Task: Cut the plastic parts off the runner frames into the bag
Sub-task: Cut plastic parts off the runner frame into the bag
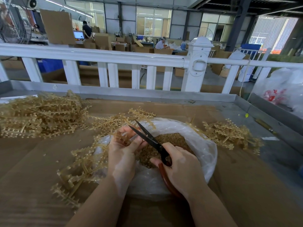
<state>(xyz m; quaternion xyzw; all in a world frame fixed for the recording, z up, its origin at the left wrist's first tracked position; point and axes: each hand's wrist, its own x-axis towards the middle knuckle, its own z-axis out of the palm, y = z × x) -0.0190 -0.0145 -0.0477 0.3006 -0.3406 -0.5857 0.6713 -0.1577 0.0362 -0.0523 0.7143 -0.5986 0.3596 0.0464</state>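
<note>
Trimming a runner frame point(119, 136) over the bag point(203, 149) on the bench point(246, 185).
Left hand point(122, 151) fingers curl round the frame; right hand point(180, 167) grips the scissors point(148, 137), blades apart.

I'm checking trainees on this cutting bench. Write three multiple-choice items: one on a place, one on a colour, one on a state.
1. Where does the biggest heap of runner frames lie?
A. far left of the bench
B. inside the bag
C. on the white railing

2. What colour are the handles of the scissors?
A. blue
B. reddish brown
C. yellow

3. How do the scissor blades stand?
A. closed
B. open
C. laid down on the cardboard

Key:
1 A, the heap sits at the left, apart from the plastic bag.
2 B, a reddish-brown loop shows under the right hand.
3 B, the two black tips are spread above the frame piece that the left hand holds.
</note>
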